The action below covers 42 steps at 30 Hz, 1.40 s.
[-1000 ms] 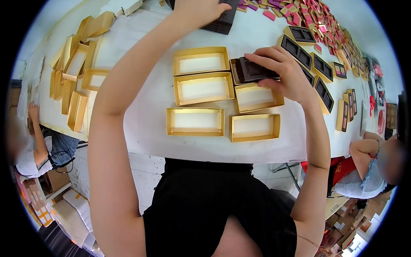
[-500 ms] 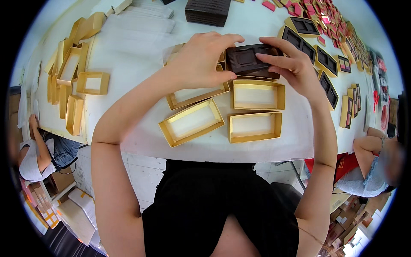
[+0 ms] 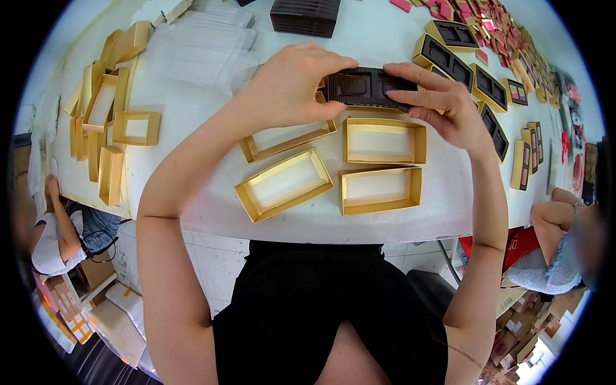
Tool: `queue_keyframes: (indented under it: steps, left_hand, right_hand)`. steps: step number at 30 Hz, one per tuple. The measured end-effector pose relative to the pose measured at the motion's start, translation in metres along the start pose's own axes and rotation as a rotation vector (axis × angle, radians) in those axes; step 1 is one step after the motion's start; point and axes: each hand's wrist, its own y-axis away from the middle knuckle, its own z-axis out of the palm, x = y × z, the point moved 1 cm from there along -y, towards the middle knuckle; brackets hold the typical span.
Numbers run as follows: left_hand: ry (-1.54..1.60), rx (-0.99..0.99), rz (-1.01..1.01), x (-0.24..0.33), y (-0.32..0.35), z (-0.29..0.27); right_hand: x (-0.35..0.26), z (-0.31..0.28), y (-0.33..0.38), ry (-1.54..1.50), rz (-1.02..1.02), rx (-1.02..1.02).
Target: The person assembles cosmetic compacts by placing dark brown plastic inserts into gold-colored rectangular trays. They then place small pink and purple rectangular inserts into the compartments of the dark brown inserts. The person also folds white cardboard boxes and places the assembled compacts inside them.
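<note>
Glossy dark-brown rectangular tray [image 3: 357, 88], lengthwise left to right, over a gold box [image 3: 377, 110]

Between your left hand [image 3: 292, 83] and right hand [image 3: 452, 109] is a tray [image 3: 359, 88]; boxes [image 3: 382, 206] lie nearer you, a tray stack [image 3: 305, 17] beyond it.

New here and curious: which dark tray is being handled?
The dark tray between the left hand and right hand; others sit in the stack beyond or inside gold boxes to the right.
</note>
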Motion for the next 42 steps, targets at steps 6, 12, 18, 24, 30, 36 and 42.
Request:
queue_keyframes:
  steps: [6,12,18,24,30,36,42]
  left_hand:
    - [0.020,-0.041,0.034,-0.012,-0.001,0.000]
    - [0.049,-0.161,-0.078,0.003,-0.008,-0.013]
    - [-0.147,-0.030,0.025,0.001,0.002,-0.003]
    - [-0.178,-0.126,0.079,0.004,-0.007,-0.010]
    - [-0.173,-0.109,0.017,0.003,-0.002,-0.009]
    - [-0.682,-0.145,0.229,0.019,-0.006,-0.004]
    - [-0.009,0.421,-0.449,-0.014,-0.048,-0.055]
  right_hand:
    - [0.009,0.006,-0.002,0.094,-0.093,0.077]
    - [0.011,0.015,0.001,0.244,-0.114,0.170]
    - [-0.003,0.021,0.006,0.658,-0.147,0.227]
    - [0.000,0.032,-0.001,0.675,-0.128,0.327]
    - [0.007,0.022,0.012,0.473,-0.061,0.092]
    - [-0.014,0.016,0.008,0.931,-0.089,-0.077]
    - [-0.022,0.009,-0.007,0.845,-0.059,-0.134]
